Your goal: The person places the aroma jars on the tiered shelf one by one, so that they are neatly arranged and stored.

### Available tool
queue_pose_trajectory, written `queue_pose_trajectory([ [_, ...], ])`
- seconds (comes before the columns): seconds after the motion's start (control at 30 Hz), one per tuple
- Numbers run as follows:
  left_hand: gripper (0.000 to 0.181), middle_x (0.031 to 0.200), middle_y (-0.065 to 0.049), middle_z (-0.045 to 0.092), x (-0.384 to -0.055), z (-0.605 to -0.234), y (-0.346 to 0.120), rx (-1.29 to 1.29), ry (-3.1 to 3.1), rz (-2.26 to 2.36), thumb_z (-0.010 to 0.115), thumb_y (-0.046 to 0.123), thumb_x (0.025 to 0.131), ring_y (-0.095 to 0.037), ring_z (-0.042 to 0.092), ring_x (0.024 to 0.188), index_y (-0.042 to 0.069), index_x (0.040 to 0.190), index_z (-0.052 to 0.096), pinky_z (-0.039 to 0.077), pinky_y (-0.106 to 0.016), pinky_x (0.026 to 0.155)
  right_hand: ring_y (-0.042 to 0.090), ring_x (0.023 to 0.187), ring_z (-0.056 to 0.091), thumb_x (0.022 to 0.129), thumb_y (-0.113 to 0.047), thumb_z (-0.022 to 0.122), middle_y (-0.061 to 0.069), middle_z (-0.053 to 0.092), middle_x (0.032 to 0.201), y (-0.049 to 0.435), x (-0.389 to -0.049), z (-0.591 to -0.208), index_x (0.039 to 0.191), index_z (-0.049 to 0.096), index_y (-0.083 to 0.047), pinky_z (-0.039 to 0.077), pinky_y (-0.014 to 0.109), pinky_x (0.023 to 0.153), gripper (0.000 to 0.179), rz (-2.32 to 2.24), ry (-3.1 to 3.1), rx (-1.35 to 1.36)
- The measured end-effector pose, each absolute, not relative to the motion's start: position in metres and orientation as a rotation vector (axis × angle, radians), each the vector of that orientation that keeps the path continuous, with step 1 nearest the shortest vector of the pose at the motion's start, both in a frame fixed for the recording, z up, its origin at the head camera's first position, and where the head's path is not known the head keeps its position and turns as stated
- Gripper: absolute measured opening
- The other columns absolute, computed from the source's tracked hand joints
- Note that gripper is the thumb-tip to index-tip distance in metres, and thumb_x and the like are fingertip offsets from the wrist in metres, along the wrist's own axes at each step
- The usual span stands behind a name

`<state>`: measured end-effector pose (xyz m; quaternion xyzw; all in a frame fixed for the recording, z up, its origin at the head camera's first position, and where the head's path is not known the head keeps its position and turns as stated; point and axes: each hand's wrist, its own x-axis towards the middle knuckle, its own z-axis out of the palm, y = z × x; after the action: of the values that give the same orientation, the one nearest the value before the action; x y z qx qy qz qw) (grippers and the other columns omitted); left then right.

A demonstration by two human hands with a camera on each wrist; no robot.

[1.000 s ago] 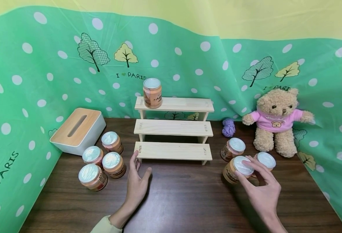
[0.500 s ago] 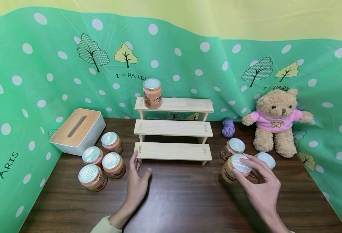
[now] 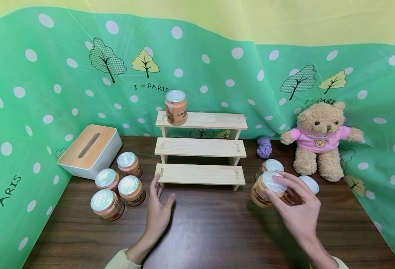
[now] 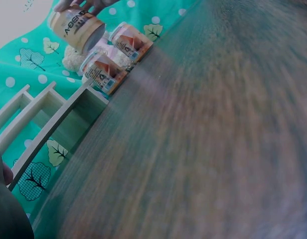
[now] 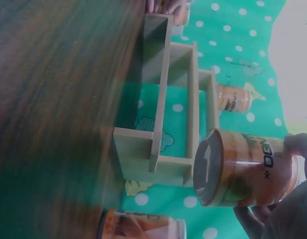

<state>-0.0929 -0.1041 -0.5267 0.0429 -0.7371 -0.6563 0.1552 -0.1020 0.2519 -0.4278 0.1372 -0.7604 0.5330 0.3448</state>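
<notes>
Near the lower right of the frame, the right hand [image 3: 302, 216] grips a silver-lidded jar [image 3: 260, 192] close to its lid, the thumb on one side and the fingers on the other; the right wrist view shows its base lifted off the wooden table [image 3: 211, 235]. The likeliest trouble is a slip: with the hold so near the top and the wrapping looking glossy, the lower body could swing or slide out if the pinch loosens.

Two standing jars crowd this side — a rear jar [image 3: 260, 173] just behind the held one and an outer jar [image 3: 310, 184] partly hidden by the hand. A low or careless sweep could knock either over.

Toward the centre stands the three-tier wooden riser [image 3: 201, 173]. If the raised base is carried too low, it could strike the bottom tier's right end and jolt the whole stand. That would matter most for the upper jar [image 3: 176, 109], which sits alone at the top tier's left end.

The left hand [image 3: 158, 212], left of centre, grips nothing: thumb and fingers are apart, fingertips at the bottom tier's left end. Whether they press there I cannot tell — an uneven push could shift the riser.
</notes>
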Motion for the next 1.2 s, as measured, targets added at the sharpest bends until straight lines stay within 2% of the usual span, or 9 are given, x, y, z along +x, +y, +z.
queue_pose_trajectory([
  [0.13, 0.083, 0.176, -0.027, 0.03, -0.094, -0.528, -0.104, 0.116, -2.117, -1.835, 0.068, -0.005, 0.1, -0.051, 0.036, 0.159, 0.003, 0.172, 0.028, 0.03, -0.058, 0.135, 0.009, 0.11, 0.074, 0.063, 0.03, 0.088, 0.012, 0.078, 0.128, 0.248, -0.106, -0.424, 0.11, 0.079, 0.017, 0.06, 0.009, 0.087, 0.05, 1.385, -1.965, 0.378],
  [0.33, 0.081, 0.178, -0.022, 0.029, -0.096, -0.526, -0.104, 0.138, -2.127, -1.87, 0.068, -0.006, 0.102, -0.046, 0.034, 0.162, 0.005, 0.172, 0.028, 0.026, -0.057, 0.137, 0.014, 0.114, 0.075, 0.066, 0.032, 0.083, 0.014, 0.077, 0.128, 0.242, -0.113, -0.419, 0.111, 0.077, 0.02, 0.06, 0.011, 0.088, 0.047, 1.433, -1.908, 0.407],
  [0.57, 0.081, 0.178, -0.024, 0.029, -0.095, -0.527, -0.104, 0.115, -2.113, -1.858, 0.068, -0.005, 0.102, -0.048, 0.034, 0.161, 0.005, 0.172, 0.029, 0.026, -0.059, 0.136, 0.014, 0.112, 0.075, 0.067, 0.031, 0.083, 0.015, 0.077, 0.127, 0.237, -0.121, -0.414, 0.11, 0.077, 0.02, 0.06, 0.01, 0.085, 0.045, 1.435, -1.888, 0.421],
  [0.8, 0.082, 0.173, -0.029, 0.034, -0.097, -0.543, -0.106, 0.036, -2.086, -1.764, 0.07, 0.002, 0.101, -0.057, 0.041, 0.153, 0.008, 0.173, 0.031, 0.036, -0.052, 0.133, 0.017, 0.115, 0.073, 0.07, 0.029, 0.083, 0.014, 0.076, 0.128, 0.23, -0.127, -0.407, 0.112, 0.077, 0.019, 0.06, 0.016, 0.094, 0.044, 1.445, -1.884, 0.45],
  [1.0, 0.082, 0.174, -0.029, 0.032, -0.099, -0.552, -0.107, 0.009, -2.065, -1.781, 0.07, 0.004, 0.103, -0.056, 0.039, 0.155, 0.009, 0.173, 0.029, 0.035, -0.053, 0.134, 0.018, 0.116, 0.073, 0.071, 0.03, 0.081, 0.015, 0.076, 0.128, 0.225, -0.133, -0.403, 0.112, 0.076, 0.02, 0.061, 0.019, 0.097, 0.043, 1.476, -1.858, 0.47],
  [1.07, 0.082, 0.174, -0.029, 0.033, -0.099, -0.555, -0.108, 0.012, -2.065, -1.778, 0.071, 0.004, 0.103, -0.056, 0.039, 0.155, 0.009, 0.173, 0.029, 0.036, -0.05, 0.134, 0.018, 0.114, 0.074, 0.071, 0.03, 0.081, 0.016, 0.076, 0.127, 0.223, -0.135, -0.403, 0.112, 0.076, 0.02, 0.061, 0.018, 0.095, 0.043, 1.483, -1.846, 0.481],
  [1.2, 0.083, 0.175, -0.025, 0.033, -0.099, -0.553, -0.107, 0.032, -2.066, -1.784, 0.072, 0.003, 0.102, -0.051, 0.04, 0.156, 0.01, 0.173, 0.031, 0.035, -0.043, 0.135, 0.013, 0.102, 0.073, 0.072, 0.028, 0.082, 0.016, 0.076, 0.126, 0.219, -0.14, -0.401, 0.112, 0.076, 0.021, 0.059, 0.013, 0.077, 0.041, 1.5, -1.826, 0.491],
])
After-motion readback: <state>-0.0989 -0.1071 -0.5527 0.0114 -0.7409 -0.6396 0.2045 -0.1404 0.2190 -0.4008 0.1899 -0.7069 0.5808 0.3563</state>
